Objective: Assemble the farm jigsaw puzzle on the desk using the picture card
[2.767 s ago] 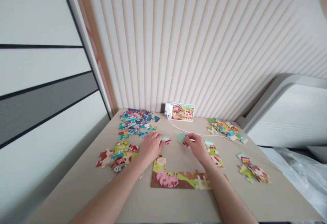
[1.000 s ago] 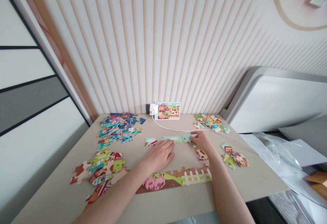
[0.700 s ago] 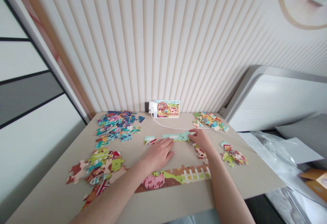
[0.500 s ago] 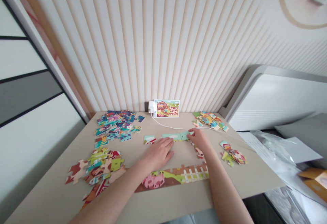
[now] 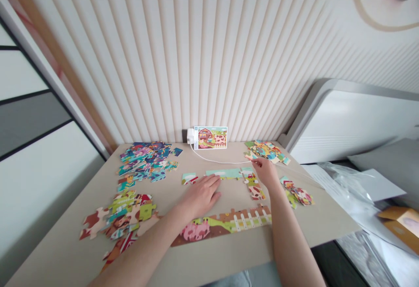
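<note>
Under my L fingertips (image 5: 215,179): near edge of the sky strip (image 5: 233,173), flat on tbl (image 5: 225,256).
L hand (image 5: 200,195): palm down, fingers nearly straight & close tog., gripping nothing.
R hand (image 5: 263,171): thumb & forefinger drawn tog. at the white cable (image 5: 216,162); can't tell if I've got it pinched.
Tractor-&-cow strip (image 5: 254,191): just below my R fingers, top end by the sky strip's R end; can't tell if locked.
Pig-&-fence strip (image 5: 225,226): nearer me than both hands, lying flat.
Red-roof pc (image 5: 189,178): just L of my L fingertips, apart from sky strip.
Farm pile (image 5: 126,213): well L of my L hand.
Blue pile (image 5: 147,160): beyond that.
Small pile (image 5: 298,193): R of my R hand.
Orange pile (image 5: 268,151): just beyond my R fingers.
Pic card (image 5: 212,138): beyond both hands, upright by the charger (image 5: 190,136).
</note>
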A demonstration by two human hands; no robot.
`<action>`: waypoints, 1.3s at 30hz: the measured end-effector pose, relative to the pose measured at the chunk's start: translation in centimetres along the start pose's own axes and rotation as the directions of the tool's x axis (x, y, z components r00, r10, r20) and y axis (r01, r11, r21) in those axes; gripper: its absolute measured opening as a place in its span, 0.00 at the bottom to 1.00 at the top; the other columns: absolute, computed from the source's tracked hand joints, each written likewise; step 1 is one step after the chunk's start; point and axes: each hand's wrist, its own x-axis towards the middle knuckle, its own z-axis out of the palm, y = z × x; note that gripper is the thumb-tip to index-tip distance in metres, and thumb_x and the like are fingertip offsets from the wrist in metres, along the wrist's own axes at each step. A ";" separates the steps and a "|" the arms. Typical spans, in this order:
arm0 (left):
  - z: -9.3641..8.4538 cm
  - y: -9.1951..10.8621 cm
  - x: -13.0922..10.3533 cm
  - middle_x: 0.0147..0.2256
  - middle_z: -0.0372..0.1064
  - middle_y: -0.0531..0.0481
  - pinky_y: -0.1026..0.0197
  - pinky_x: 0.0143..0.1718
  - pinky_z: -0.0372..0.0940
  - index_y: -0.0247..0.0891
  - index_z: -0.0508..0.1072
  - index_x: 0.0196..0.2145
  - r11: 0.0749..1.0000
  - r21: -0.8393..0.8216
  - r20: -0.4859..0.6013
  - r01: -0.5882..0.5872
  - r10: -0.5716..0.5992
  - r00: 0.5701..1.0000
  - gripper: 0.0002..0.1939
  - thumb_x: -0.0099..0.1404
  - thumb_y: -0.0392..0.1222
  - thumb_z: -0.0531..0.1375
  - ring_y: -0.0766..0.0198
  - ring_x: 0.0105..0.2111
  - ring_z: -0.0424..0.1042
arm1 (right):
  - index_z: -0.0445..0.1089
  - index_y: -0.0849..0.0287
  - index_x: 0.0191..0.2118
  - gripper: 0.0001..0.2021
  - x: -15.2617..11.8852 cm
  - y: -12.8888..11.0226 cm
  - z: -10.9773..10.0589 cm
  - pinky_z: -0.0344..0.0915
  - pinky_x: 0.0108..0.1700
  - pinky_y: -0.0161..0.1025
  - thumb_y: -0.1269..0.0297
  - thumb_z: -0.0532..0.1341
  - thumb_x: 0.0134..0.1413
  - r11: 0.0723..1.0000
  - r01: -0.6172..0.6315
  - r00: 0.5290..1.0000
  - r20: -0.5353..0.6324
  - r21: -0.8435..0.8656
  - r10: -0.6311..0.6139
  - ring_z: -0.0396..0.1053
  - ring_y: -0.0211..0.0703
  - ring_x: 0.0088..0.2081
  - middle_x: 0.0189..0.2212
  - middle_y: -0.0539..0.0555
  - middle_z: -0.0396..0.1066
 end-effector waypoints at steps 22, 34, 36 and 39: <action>-0.8 0.6 0.2 0.60 0.69 0.41 0.47 0.64 0.60 0.38 0.69 0.60 0.999 0.031 -0.029 0.037 -0.036 0.999 0.20 0.75 0.45 0.52 0.52 0.60 0.67 | 0.77 0.58 0.51 0.20 -0.8 -0.8 2.0 0.62 0.55 0.42 0.60 0.66 0.52 0.981 0.143 0.975 0.189 -0.134 -0.116 0.70 0.56 0.53 0.50 0.61 0.75; -0.3 0.2 0.4 0.62 0.67 0.42 0.47 0.66 0.57 0.38 0.68 0.62 0.999 0.038 0.005 0.033 -0.033 0.999 0.22 0.76 0.47 0.51 0.52 0.63 0.64 | 0.74 0.60 0.58 0.25 -1.1 -1.7 1.8 0.61 0.57 0.43 0.64 0.63 0.52 0.977 0.152 0.971 0.207 -0.150 -0.119 0.71 0.54 0.53 0.51 0.64 0.74; -0.2 0.2 0.5 0.63 0.66 0.42 0.47 0.67 0.56 0.39 0.68 0.62 0.999 0.039 0.015 0.034 -0.035 0.999 0.22 0.76 0.47 0.51 0.52 0.64 0.63 | 0.76 0.58 0.56 0.23 -1.1 -1.7 1.8 0.61 0.57 0.43 0.65 0.63 0.52 0.976 0.163 0.968 0.215 -0.144 -0.130 0.70 0.54 0.53 0.49 0.61 0.76; -0.2 0.2 0.5 0.63 0.66 0.43 0.46 0.67 0.56 0.39 0.68 0.62 0.999 0.034 0.023 0.034 -0.035 0.999 0.22 0.76 0.48 0.50 0.52 0.64 0.63 | 0.78 0.57 0.53 0.21 -0.9 -1.5 1.8 0.61 0.58 0.44 0.65 0.63 0.52 0.975 0.178 0.963 0.228 -0.132 -0.144 0.70 0.54 0.54 0.47 0.60 0.77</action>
